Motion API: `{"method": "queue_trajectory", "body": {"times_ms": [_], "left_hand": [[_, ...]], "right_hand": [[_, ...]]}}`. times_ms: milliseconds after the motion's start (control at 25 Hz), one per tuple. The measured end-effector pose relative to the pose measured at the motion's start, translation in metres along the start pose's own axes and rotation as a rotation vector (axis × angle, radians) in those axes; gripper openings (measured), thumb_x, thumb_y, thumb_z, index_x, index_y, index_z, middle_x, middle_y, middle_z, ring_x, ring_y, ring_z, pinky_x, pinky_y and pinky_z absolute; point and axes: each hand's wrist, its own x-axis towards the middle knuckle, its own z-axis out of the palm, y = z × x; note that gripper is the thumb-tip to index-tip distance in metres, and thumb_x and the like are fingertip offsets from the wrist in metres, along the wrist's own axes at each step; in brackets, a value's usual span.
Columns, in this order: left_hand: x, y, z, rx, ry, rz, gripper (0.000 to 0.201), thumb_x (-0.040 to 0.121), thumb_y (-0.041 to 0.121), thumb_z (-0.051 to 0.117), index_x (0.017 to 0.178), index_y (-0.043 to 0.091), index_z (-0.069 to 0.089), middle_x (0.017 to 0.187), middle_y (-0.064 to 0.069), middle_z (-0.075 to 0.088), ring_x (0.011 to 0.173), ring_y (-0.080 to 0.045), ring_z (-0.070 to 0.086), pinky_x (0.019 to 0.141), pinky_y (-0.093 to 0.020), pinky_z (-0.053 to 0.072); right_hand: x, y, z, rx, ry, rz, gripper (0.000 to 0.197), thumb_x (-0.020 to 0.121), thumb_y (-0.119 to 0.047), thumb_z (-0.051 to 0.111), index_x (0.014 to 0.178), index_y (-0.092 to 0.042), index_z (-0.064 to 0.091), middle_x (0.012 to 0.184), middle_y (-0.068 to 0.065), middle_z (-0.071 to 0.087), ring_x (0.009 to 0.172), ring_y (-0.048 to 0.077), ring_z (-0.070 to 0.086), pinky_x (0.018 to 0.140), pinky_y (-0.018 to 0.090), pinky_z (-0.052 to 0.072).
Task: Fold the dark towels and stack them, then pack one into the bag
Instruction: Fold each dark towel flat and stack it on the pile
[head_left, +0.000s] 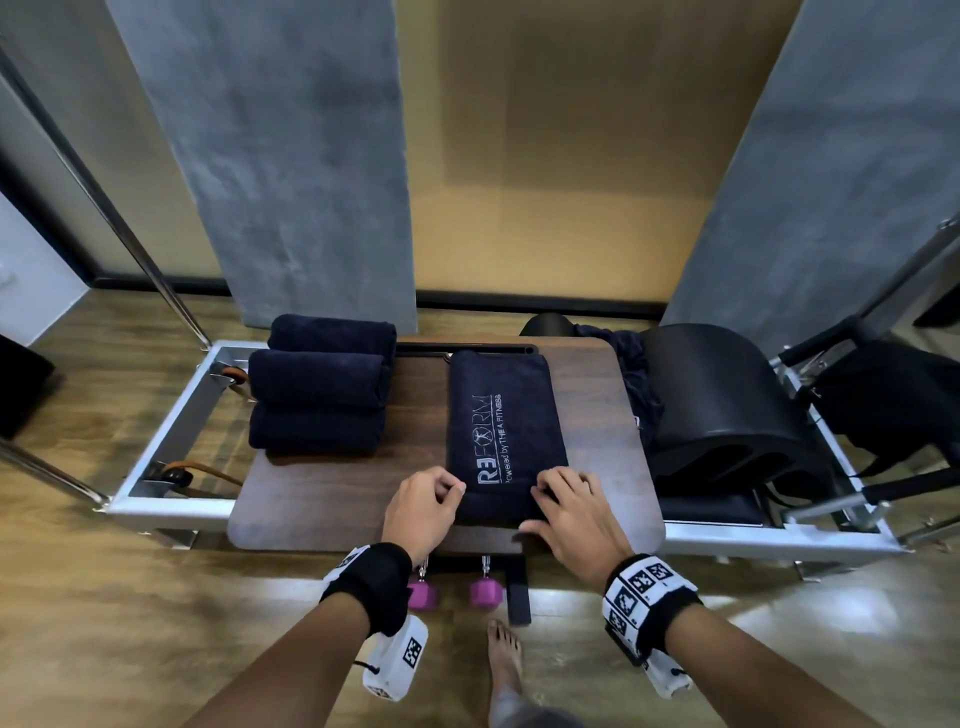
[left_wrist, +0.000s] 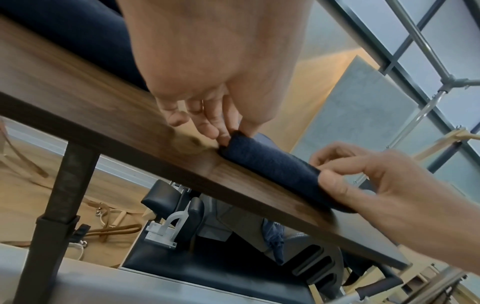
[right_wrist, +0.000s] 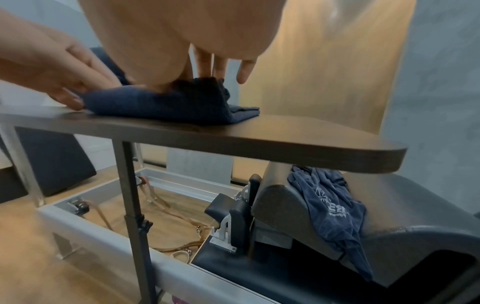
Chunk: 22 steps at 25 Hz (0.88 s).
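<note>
A dark navy towel (head_left: 504, 431) with a REFORM logo lies lengthwise on the wooden table (head_left: 311, 499). Its near end is turned up into a small roll (left_wrist: 270, 164). My left hand (head_left: 460, 488) pinches the roll's left corner (left_wrist: 235, 134). My right hand (head_left: 540, 491) grips the right corner, thumb against the roll's end (right_wrist: 197, 96). Three folded dark towels (head_left: 322, 384) sit stacked at the table's far left. Another dark towel (right_wrist: 335, 209) hangs crumpled over a black arc barrel (head_left: 727, 410) on the right. A black bag (head_left: 893, 405) sits at the far right.
The table stands over a silver metal reformer frame (head_left: 166, 431) with leather straps inside. Pink dumbbells (head_left: 485, 592) and my bare foot (head_left: 504, 654) are on the wooden floor below the table's front edge. Grey wall panels rise behind.
</note>
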Motion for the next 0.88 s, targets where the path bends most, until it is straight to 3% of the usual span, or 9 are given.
{"method": "queue_trajectory", "body": {"times_ms": [80, 160, 240, 320, 400, 560, 680, 760, 880], "left_hand": [[0.001, 0.001, 0.001, 0.004, -0.005, -0.02, 0.016, 0.098, 0.041, 0.067, 0.084, 0.034, 0.063, 0.072, 0.013, 0.067, 0.071, -0.002, 0.061, 0.058, -0.025, 0.038], [0.001, 0.0, 0.001, -0.012, -0.002, -0.013, 0.013, 0.098, 0.039, 0.068, 0.093, 0.035, 0.057, 0.075, 0.011, 0.068, 0.077, -0.003, 0.061, 0.063, -0.029, 0.04], [0.002, 0.0, 0.001, -0.044, -0.01, -0.021, 0.018, 0.097, 0.04, 0.069, 0.098, 0.036, 0.052, 0.078, 0.01, 0.068, 0.083, -0.004, 0.062, 0.068, -0.033, 0.044], [0.004, 0.002, -0.001, -0.042, 0.0, -0.026, 0.019, 0.096, 0.042, 0.071, 0.089, 0.034, 0.056, 0.077, 0.011, 0.067, 0.08, -0.007, 0.063, 0.068, -0.034, 0.049], [0.002, 0.004, -0.002, 0.031, 0.08, 0.095, 0.019, 0.096, 0.04, 0.073, 0.085, 0.031, 0.059, 0.079, 0.012, 0.064, 0.083, -0.011, 0.059, 0.07, -0.035, 0.049], [-0.006, 0.013, -0.001, 0.2, 0.285, 0.532, 0.008, 0.1, 0.03, 0.068, 0.102, 0.023, 0.065, 0.107, 0.009, 0.059, 0.1, -0.016, 0.054, 0.082, -0.035, 0.045], [-0.008, 0.016, 0.0, 0.368, 0.138, 0.709, 0.03, 0.095, 0.047, 0.068, 0.113, 0.023, 0.072, 0.116, 0.009, 0.064, 0.108, -0.014, 0.059, 0.085, -0.035, 0.045], [-0.006, 0.016, -0.002, 0.461, 0.015, 0.645, 0.041, 0.091, 0.05, 0.072, 0.12, 0.022, 0.073, 0.118, 0.009, 0.066, 0.112, -0.016, 0.061, 0.088, -0.036, 0.047], [0.0, 0.019, -0.006, 0.46, -0.038, 0.565, 0.029, 0.096, 0.037, 0.07, 0.121, 0.023, 0.073, 0.117, 0.009, 0.067, 0.113, -0.018, 0.061, 0.09, -0.036, 0.046]], "right_hand": [[0.007, 0.006, -0.001, 0.149, -0.032, 0.052, 0.026, 0.098, -0.033, 0.067, 0.116, -0.017, 0.076, 0.111, -0.002, 0.063, 0.106, 0.022, 0.062, 0.089, 0.038, 0.049], [0.017, 0.012, -0.003, 0.43, -0.028, 0.224, 0.026, 0.092, -0.021, 0.075, 0.118, -0.023, 0.074, 0.1, -0.003, 0.067, 0.097, 0.018, 0.063, 0.088, 0.034, 0.049], [0.027, 0.017, -0.005, 0.609, -0.024, 0.371, 0.022, 0.086, -0.019, 0.083, 0.105, -0.026, 0.074, 0.089, -0.008, 0.069, 0.087, 0.012, 0.064, 0.085, 0.032, 0.051], [0.036, 0.021, -0.004, 0.626, -0.039, 0.406, 0.009, 0.084, -0.02, 0.085, 0.089, -0.022, 0.078, 0.084, -0.01, 0.074, 0.084, 0.01, 0.066, 0.084, 0.034, 0.053], [0.041, 0.023, -0.002, 0.614, -0.076, 0.422, 0.003, 0.084, -0.022, 0.084, 0.084, -0.021, 0.082, 0.083, -0.009, 0.077, 0.083, 0.01, 0.068, 0.083, 0.034, 0.054], [0.052, 0.027, -0.001, 0.657, -0.074, 0.503, 0.015, 0.08, -0.021, 0.087, 0.079, -0.024, 0.072, 0.069, -0.006, 0.071, 0.069, 0.011, 0.064, 0.073, 0.035, 0.054], [0.057, 0.028, -0.004, 0.64, -0.086, 0.517, 0.023, 0.078, -0.022, 0.087, 0.075, -0.022, 0.064, 0.062, -0.004, 0.065, 0.061, 0.011, 0.06, 0.066, 0.034, 0.05], [0.061, 0.028, -0.005, 0.632, -0.096, 0.538, 0.02, 0.078, -0.025, 0.088, 0.074, -0.022, 0.069, 0.065, -0.003, 0.067, 0.066, 0.013, 0.062, 0.068, 0.035, 0.052], [0.059, 0.023, -0.008, 0.453, -0.086, 0.455, 0.018, 0.089, -0.04, 0.078, 0.082, -0.024, 0.075, 0.083, -0.004, 0.071, 0.085, 0.018, 0.067, 0.079, 0.038, 0.052]]}}
